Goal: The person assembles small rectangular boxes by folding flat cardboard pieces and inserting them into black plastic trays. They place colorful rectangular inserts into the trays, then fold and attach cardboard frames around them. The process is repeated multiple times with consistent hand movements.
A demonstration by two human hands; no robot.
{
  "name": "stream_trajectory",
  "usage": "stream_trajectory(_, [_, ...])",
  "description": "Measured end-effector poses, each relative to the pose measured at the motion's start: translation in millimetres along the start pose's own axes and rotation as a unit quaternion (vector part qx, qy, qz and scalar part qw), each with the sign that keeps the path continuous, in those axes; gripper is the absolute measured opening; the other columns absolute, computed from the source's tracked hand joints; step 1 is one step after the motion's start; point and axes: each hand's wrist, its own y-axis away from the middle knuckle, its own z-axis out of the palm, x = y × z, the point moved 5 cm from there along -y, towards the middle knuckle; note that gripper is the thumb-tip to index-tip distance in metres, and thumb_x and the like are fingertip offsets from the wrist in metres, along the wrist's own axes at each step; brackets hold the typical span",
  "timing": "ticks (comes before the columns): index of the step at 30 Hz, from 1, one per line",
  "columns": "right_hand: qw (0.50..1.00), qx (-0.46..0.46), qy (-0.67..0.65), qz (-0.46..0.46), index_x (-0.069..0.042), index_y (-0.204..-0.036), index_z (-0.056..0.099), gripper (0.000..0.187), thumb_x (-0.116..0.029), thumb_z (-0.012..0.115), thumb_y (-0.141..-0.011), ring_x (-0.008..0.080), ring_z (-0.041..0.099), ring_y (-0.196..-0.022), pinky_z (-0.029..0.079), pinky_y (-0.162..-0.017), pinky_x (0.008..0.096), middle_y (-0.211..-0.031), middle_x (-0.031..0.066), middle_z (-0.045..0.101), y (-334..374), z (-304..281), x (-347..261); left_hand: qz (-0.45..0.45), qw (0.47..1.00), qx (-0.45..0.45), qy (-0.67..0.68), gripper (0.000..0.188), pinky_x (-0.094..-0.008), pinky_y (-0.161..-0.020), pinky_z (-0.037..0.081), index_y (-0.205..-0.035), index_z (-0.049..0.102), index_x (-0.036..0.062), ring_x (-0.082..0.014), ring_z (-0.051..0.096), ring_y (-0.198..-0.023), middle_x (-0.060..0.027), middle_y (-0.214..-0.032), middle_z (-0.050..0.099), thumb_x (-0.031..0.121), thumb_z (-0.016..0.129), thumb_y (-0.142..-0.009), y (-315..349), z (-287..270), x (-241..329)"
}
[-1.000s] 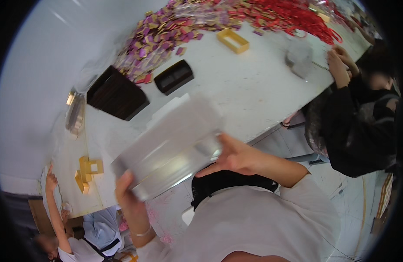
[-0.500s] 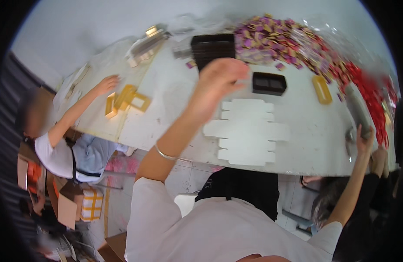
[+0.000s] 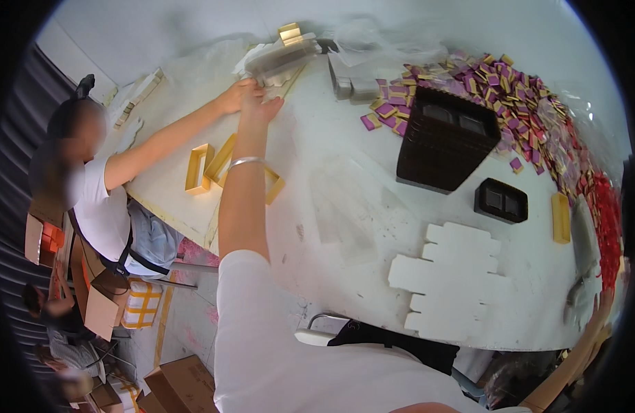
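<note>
My left hand [image 3: 261, 109], with a silver bangle on its wrist, is stretched out to the far left with fingers apart. It holds nothing that I can see. A co-worker's hand [image 3: 236, 98] meets or overlaps it there, just below a stack of clear grey plastic sleeves [image 3: 284, 59]. My right hand [image 3: 601, 313] is at the far right edge, beside grey clear plastic [image 3: 584, 230]; its fingers are too dim to make out. In front of me lie a flat white die-cut box blank [image 3: 451, 279], a small black two-compartment tray [image 3: 501, 201] and a tall stack of black trays [image 3: 445, 144].
A heap of purple and gold small packets [image 3: 489, 79] spreads along the back right, with red packets [image 3: 608, 227] beyond. Gold box frames [image 3: 199, 168] lie by the co-worker at left; another gold frame [image 3: 561, 218] lies at right. Cardboard boxes [image 3: 183, 385] stand on the floor.
My left hand has swung left and away from me, to the co-worker's hand. My right hand, earlier on a grey plastic bundle, is lower and nearer the edge. The view has turned left.
</note>
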Motion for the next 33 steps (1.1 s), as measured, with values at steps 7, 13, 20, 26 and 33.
stream_trajectory(7, [0.998, -0.023, -0.060, 0.023, -0.010, -0.143, 0.030, 0.051, -0.032, 0.038, -0.098, 0.0256, 0.032, -0.134, 0.027, -0.109, 0.0385, -0.144, 0.0146, 0.033, 54.7, 45.6, 18.6, -0.106, 0.982, 0.101, 0.120, 0.057, -0.0439, -0.102, 0.032, -0.135, 0.031, 0.0145, -0.0291, 0.031, -0.123, -0.0098, -0.142, 0.026, 0.035, 0.054, -0.088, -22.9, 14.8, -12.7])
stream_trajectory(13, [0.992, -0.065, -0.089, 0.065, -0.009, -0.143, 0.028, 0.048, -0.028, 0.034, -0.100, 0.0222, 0.032, -0.133, 0.028, -0.109, 0.0328, -0.143, 0.0146, 0.033, 73.0, 92.2, 32.5, -0.039, 0.985, 0.141, 0.095, 0.051, -0.0439, -0.095, 0.037, -0.128, 0.040, 0.0100, -0.0263, 0.039, -0.114, -0.0072, -0.133, 0.037, 0.032, 0.056, -0.085, -85.7, -41.6, 18.4])
stream_trajectory(20, [0.982, -0.104, -0.131, 0.083, -0.009, -0.143, 0.029, 0.046, -0.024, 0.032, -0.100, 0.0204, 0.034, -0.133, 0.028, -0.109, 0.0309, -0.143, 0.0142, 0.034, 87.1, 103.8, 42.5, 0.003, 0.965, 0.240, 0.111, 0.036, -0.0448, -0.092, 0.039, -0.122, 0.049, 0.0107, -0.0272, 0.044, -0.107, -0.0103, -0.123, 0.046, 0.026, 0.047, -0.089, -103.0, -55.5, 32.3])
stream_trajectory(26, [0.949, -0.308, -0.065, 0.021, -0.009, -0.141, 0.034, 0.044, -0.025, 0.033, -0.101, 0.0184, 0.037, -0.131, 0.027, -0.110, 0.0300, -0.141, 0.0102, 0.039, 52.3, 61.0, 69.9, -0.029, 0.966, 0.177, 0.187, 0.034, -0.0368, -0.074, 0.044, -0.105, 0.052, 0.0091, -0.0183, 0.047, -0.098, -0.0068, -0.100, 0.053, 0.039, 0.048, -0.089, -117.9, -89.4, 45.1])
stream_trajectory(33, [0.959, -0.280, -0.003, -0.036, -0.008, -0.139, 0.037, 0.047, -0.033, 0.035, -0.100, 0.0186, 0.039, -0.130, 0.030, -0.108, 0.0316, -0.141, 0.0091, 0.040, 50.0, 78.2, 77.9, -0.097, 0.972, 0.213, 0.017, 0.050, -0.0375, -0.080, 0.042, -0.110, 0.050, 0.0110, -0.0198, 0.044, -0.103, -0.0112, -0.116, 0.044, 0.051, 0.059, -0.080, -72.6, -50.7, 31.2])
